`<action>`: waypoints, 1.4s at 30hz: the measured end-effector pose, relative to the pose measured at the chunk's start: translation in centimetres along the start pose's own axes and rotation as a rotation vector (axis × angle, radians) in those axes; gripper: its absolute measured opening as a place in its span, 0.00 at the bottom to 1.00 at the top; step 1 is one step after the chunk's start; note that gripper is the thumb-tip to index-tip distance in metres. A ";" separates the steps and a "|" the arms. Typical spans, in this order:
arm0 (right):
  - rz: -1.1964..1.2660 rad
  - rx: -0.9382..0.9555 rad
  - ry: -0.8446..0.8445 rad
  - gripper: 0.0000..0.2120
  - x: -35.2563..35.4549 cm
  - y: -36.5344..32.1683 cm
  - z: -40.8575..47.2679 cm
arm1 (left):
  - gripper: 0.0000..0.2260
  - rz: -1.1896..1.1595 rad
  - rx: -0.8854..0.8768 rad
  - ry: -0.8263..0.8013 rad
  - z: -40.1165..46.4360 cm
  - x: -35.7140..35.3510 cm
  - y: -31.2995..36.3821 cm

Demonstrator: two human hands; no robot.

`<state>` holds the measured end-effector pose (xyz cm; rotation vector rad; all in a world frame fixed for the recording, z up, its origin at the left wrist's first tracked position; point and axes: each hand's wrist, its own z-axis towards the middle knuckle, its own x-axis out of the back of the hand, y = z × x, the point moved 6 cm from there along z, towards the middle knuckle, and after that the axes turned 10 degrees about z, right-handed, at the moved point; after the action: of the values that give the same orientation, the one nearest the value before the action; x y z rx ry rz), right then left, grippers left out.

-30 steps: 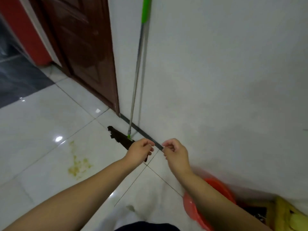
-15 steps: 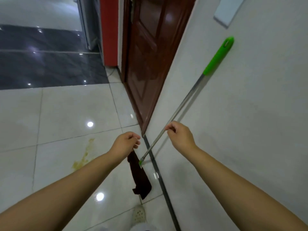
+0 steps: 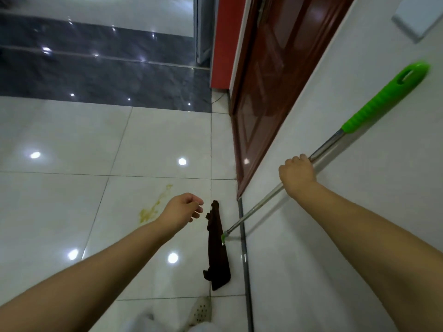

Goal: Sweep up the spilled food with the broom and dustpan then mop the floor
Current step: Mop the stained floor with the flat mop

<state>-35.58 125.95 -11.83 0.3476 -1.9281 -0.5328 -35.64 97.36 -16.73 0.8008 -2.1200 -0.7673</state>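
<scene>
Right hand point(image 3: 296, 174) higher on mop handle point(image 3: 328, 146)

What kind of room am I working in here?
Probably a home hallway or entry: glossy white floor tiles, a dark wooden door in a plain white wall, and a mop leaning there.

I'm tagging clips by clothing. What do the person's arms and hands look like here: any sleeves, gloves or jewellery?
Both forearms are bare as far as the frame shows: no sleeves in view. The left hand and right hand wear no gloves, and no watch, bracelet or ring shows on the sides visible. Upper arms lie outside the picture, so short sleeves cannot be ruled out.
</scene>
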 end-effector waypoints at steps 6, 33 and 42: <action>-0.066 0.003 -0.050 0.11 0.0 -0.2 0.3 | 0.10 0.008 0.004 -0.003 0.3 -0.2 -0.4; -0.231 -0.339 -0.225 0.15 22.3 -19.3 -15.8 | 0.09 -0.198 -0.059 0.014 -4.2 27.1 -18.9; -0.033 -0.473 -0.335 0.05 26.2 -27.7 -22.7 | 0.10 -0.155 -0.015 -0.117 -8.2 29.2 -24.9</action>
<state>-25.31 85.17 2.37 -0.0192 -2.0365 -1.0977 -37.51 58.23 -17.91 0.9411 -2.1706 -0.9310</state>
